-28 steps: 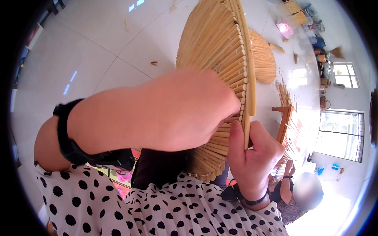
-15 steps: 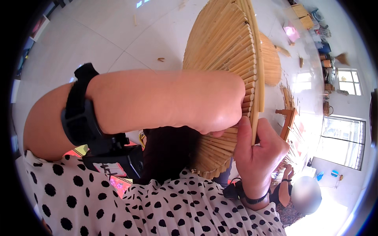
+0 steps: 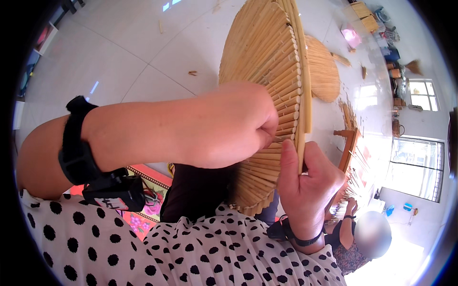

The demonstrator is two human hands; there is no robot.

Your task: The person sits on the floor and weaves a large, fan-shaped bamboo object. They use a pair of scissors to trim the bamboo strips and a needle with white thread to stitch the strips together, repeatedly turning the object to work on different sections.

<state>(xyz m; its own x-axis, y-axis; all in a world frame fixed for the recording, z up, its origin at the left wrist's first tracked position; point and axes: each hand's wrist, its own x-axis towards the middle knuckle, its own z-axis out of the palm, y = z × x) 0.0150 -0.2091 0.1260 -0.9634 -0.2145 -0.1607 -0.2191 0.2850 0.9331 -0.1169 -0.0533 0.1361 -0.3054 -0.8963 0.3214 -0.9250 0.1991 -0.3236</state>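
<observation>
Head view, hands: L hand (image 3: 229, 126) crosses frame from 9 o'clock to centre, fingers curled tight at the rim of the woven disc (image 3: 260, 71), pinching one of its straw ends; what sits between the fingertips is too small to tell.
R hand: R hand (image 3: 307, 183) comes up from 5 o'clock, wrapped round the disc's edge, thumb (image 3: 287, 164) flat on the near face, other fingers behind the rim.
Disc: round mat of pale straw stalks laid side by side, held on edge, tilted, running from 12 o'clock down to centre; lower edge rests near the dark lap (image 3: 198, 193).
Wrists: black strap w/ small black box (image 3: 114, 193) on L forearm at 8 o'clock; thin dark band (image 3: 305, 238) on R wrist.
Clothing: white top w/ black dots (image 3: 191, 257) fills 6–7 o'clock.
Floor: pale glossy tiles (image 3: 119, 52); loose straw bits (image 3: 192, 73) at 11 o'clock; second woven disc (image 3: 324, 69) lies flat at 1 o'clock, just behind the held one.
Packages/signs: pink glowing square (image 3: 351, 35) at 1 o'clock, yellowish boxes (image 3: 362, 9) past it near the wall; small blue item (image 3: 407, 206) at 4 o'clock; no readable detail.
Other: patterned red-pink mat (image 3: 148, 209) at 7 o'clock; wooden frame (image 3: 348, 143) at 3 o'clock; another person (image 3: 362, 238) sits at 4–5 o'clock, hand raised by a bundle of stalks (image 3: 350, 183).
Windows: bright panes (image 3: 420, 95) at 2–3 o'clock.
</observation>
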